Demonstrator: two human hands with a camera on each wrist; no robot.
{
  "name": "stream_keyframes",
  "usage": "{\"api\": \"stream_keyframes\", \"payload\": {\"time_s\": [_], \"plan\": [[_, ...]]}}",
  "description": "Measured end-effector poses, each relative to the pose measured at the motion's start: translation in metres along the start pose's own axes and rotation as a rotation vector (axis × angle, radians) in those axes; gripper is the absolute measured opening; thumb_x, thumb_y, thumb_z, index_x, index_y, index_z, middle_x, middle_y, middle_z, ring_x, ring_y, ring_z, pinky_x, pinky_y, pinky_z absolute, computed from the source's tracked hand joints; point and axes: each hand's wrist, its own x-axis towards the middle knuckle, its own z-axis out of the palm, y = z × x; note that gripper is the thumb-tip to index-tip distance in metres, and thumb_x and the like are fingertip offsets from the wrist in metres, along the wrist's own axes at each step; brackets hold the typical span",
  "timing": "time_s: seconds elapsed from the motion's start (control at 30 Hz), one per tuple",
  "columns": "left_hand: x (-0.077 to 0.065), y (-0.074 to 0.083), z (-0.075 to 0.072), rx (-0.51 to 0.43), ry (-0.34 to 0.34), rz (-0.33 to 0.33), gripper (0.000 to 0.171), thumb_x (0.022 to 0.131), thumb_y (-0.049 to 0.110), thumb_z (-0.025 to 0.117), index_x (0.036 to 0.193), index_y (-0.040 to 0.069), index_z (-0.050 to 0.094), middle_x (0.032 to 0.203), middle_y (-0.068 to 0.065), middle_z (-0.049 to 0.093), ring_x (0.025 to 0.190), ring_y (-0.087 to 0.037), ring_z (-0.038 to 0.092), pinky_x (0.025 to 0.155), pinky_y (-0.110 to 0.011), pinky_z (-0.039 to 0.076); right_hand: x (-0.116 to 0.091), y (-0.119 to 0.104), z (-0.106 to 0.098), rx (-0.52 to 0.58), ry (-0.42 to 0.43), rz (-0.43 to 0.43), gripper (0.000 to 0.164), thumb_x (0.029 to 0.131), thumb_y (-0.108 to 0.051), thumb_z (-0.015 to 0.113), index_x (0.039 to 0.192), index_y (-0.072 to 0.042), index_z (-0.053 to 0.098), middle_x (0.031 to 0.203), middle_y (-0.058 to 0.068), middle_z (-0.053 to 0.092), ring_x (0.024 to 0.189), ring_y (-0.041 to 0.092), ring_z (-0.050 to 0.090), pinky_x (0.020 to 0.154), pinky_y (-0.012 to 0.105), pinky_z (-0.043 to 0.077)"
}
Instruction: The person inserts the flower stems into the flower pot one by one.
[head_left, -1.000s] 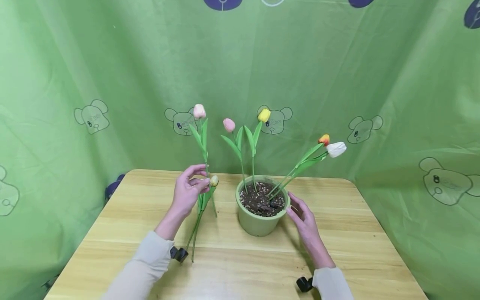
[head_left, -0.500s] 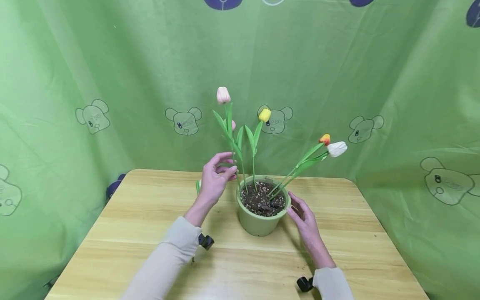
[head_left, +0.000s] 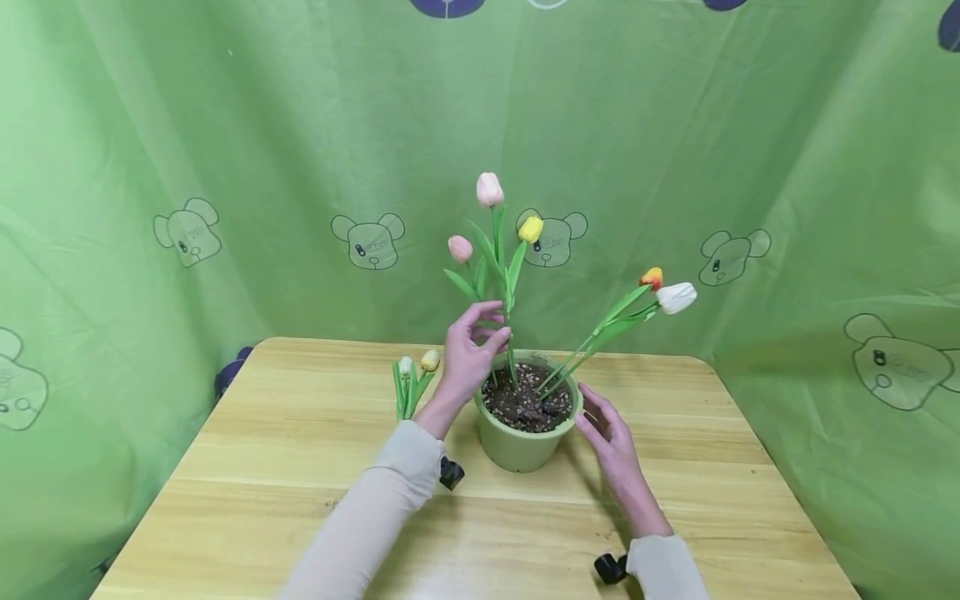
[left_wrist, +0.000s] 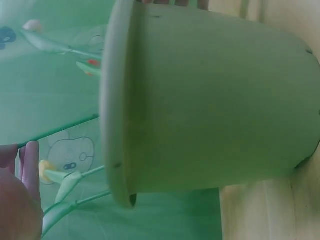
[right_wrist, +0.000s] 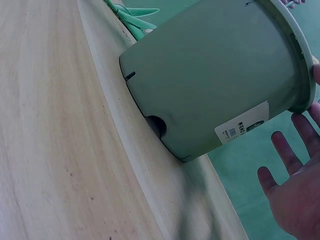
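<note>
Four artificial tulips already stand in the dark, speckled soil (head_left: 521, 414) of a round light-green plastic pot (head_left: 517, 454): a pink one (head_left: 460, 249) near 10 o'clock, a yellow one (head_left: 531, 229) near 11, and an orange-red one (head_left: 652, 278) and a white one (head_left: 677, 297) leaning out toward 2 o'clock. A fifth, the tall pale-pink tulip (head_left: 490, 190), is upright above the pot's 11 o'clock side, its green stem pinched between the left hand's (head_left: 471, 354) thumb and fingers; whether its tip is in the soil cannot be told. At the pot's 3 o'clock, the right hand (head_left: 611, 437) touches the rim, fingers loosely spread. Apparently left to plant are a whitish tulip (head_left: 405, 367) and a cream-yellow tulip (head_left: 430, 360), lying on the pale wooden tabletop (head_left: 720, 483) toward 9 o'clock, partly hidden by the forearm.
</note>
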Motion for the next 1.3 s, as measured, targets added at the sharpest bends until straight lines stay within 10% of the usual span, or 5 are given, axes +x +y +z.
{"api": "stream_keyframes", "payload": {"time_s": [1.3], "plan": [[-0.009,-0.038,0.015,0.225,-0.072,0.055,0.040,0.092,-0.002,0.072,0.130,0.012,0.068,0.114,-0.010,0.071,0.088,-0.024,0.070,0.074,-0.025,0.065,0.000,0.000,0.001,0.024,-0.005,0.003,0.053,0.106,-0.010,0.056,0.156,-0.004,0.040,0.160,0.023,0.041,0.133,0.004,0.050,0.110,0.010,0.042]]}}
